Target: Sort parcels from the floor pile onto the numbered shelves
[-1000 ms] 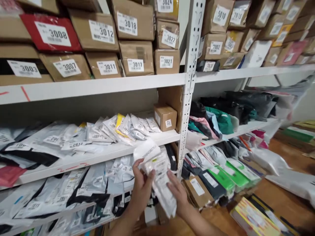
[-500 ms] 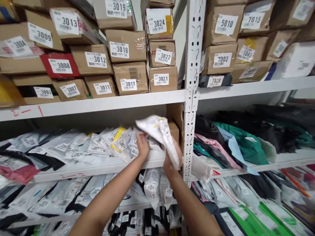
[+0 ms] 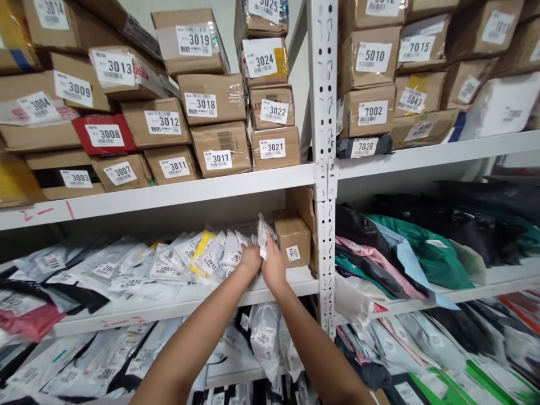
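My right hand (image 3: 274,265) is closed on a white plastic parcel bag (image 3: 263,229), holding it on edge at the right end of the row on the middle shelf. Beside it, almost touching, my left hand (image 3: 251,257) reaches to the last bags of that row with curled fingers; what they grip is hidden. The standing row of white labelled parcel bags (image 3: 166,269) runs leftward from there, one with a yellow strip (image 3: 202,245). To the right of my right hand is a brown carton (image 3: 292,233) with a small label.
Above, labelled cardboard boxes (image 3: 220,149) are stacked on the upper shelf (image 3: 185,196). A perforated white post (image 3: 324,169) stands right of my hands. Beyond it lie black, green and pink bags (image 3: 422,247). More bags (image 3: 265,340) hang over the lower shelf.
My right hand has brought the white parcel bag down and left, into the row's end beside the carton. My left hand has shifted slightly right and down. The camera view has tilted up a little.
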Available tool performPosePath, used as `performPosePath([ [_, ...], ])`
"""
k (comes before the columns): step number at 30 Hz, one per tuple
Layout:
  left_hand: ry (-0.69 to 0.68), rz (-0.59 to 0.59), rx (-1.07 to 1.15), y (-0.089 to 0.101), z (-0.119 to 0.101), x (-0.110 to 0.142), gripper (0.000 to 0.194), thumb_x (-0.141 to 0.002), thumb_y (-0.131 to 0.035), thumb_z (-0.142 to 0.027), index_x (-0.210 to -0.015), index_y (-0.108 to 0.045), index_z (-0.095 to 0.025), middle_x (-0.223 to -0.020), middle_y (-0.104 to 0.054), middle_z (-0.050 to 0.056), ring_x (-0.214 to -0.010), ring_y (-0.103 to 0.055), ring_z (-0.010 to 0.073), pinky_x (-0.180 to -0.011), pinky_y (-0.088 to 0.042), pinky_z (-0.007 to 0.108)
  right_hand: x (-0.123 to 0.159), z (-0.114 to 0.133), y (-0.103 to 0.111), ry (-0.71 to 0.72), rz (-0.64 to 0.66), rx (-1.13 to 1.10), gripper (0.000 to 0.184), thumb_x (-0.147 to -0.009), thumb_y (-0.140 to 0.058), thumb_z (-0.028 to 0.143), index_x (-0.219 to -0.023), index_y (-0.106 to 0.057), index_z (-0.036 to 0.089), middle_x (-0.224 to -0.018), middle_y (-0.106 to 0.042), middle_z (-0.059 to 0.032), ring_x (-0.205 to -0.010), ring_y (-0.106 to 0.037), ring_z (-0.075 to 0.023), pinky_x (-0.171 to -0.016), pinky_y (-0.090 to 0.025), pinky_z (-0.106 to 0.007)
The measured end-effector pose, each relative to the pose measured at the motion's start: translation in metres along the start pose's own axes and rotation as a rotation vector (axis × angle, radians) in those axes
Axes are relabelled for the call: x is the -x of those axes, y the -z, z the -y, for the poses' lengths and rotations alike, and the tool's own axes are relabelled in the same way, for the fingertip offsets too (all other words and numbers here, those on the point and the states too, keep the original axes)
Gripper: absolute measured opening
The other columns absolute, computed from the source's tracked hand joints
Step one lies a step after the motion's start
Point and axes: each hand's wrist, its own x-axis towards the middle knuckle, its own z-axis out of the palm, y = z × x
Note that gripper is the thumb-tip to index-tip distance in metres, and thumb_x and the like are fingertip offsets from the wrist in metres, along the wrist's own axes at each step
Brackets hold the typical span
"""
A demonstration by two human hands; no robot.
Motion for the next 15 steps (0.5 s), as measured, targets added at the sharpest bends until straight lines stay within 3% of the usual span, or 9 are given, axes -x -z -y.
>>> performPosePath([
  [2,-0.049,0.075,-0.14,0.01,0.006,0.002,0.016,-0.084,-0.064,-0.019,-0.097,-0.07,-0.014,-0.109,-0.069,0.014,-0.118,-0.055,0.0323,-0.107,-0.035,0.055,-0.002,-0.006,-0.003,-0.106,0.12,0.033,0.082,-0.084,-0.049,0.007,-0.158,-0.018,0.017,-0.145,-0.052,-0.022,-0.126,-0.057,-0.0342,-0.105,-0.045,-0.052],
  [4,-0.118,0.126,-0.237,0.021,0.012,0.007,0.024,-0.073,-0.066,-0.011,-0.097,-0.073,-0.013,-0.108,-0.069,0.02,-0.115,-0.056,0.0362,-0.102,-0.039,0.05,-0.004,-0.013,-0.005,-0.107,0.185,0.027,0.088,-0.079,-0.058,0.009,-0.157,-0.02,0.017,-0.144,-0.053,-0.0217,-0.124,-0.058,-0.0345,-0.105,-0.045,-0.049],
  [8,-0.191,0.126,-0.333,0.043,0.016,0.02,0.027,-0.07,-0.061,-0.011,-0.093,-0.075,-0.014,-0.105,-0.071,0.019,-0.107,-0.062,0.0341,-0.1,-0.043,0.045,-0.006,-0.024,-0.007,-0.1,0.226,-0.041,0.084,-0.076,-0.068,0.024,-0.152,-0.032,0.017,-0.146,-0.052,-0.018,-0.13,-0.054,-0.0331,-0.108,-0.043,-0.046],
  [10,-0.163,0.061,-0.361,0.049,0.014,0.027,0.028,-0.078,-0.053,-0.013,-0.096,-0.074,-0.014,-0.107,-0.071,0.018,-0.114,-0.059,0.0358,-0.11,-0.033,0.056,-0.002,-0.025,-0.008,-0.129,0.223,-0.06,0.087,-0.074,-0.072,0.033,-0.15,-0.034,0.015,-0.143,-0.055,-0.0176,-0.129,-0.055,-0.0327,-0.107,-0.044,-0.044],
  [12,-0.082,-0.079,-0.386,0.05,0.009,0.034,0.039,-0.086,-0.044,-0.014,-0.115,-0.069,-0.009,-0.123,-0.066,0.021,-0.125,-0.051,0.0393,-0.113,-0.022,0.067,0.006,-0.024,-0.009,-0.139,0.178,-0.036,0.1,-0.068,-0.077,0.041,-0.151,-0.029,0.013,-0.139,-0.057,-0.0196,-0.126,-0.057,-0.0339,-0.104,-0.046,-0.043],
  [15,-0.017,-0.294,-0.391,0.042,-0.001,0.05,0.052,-0.089,-0.042,-0.016,-0.14,-0.051,-0.006,-0.143,-0.053,0.021,-0.131,-0.046,0.0377,-0.114,-0.026,0.064,0.018,-0.02,-0.012,-0.128,0.072,0.067,0.11,-0.069,-0.077,0.049,-0.154,-0.019,0.009,-0.137,-0.057,-0.0237,-0.125,-0.056,-0.036,-0.101,-0.047,-0.044],
])
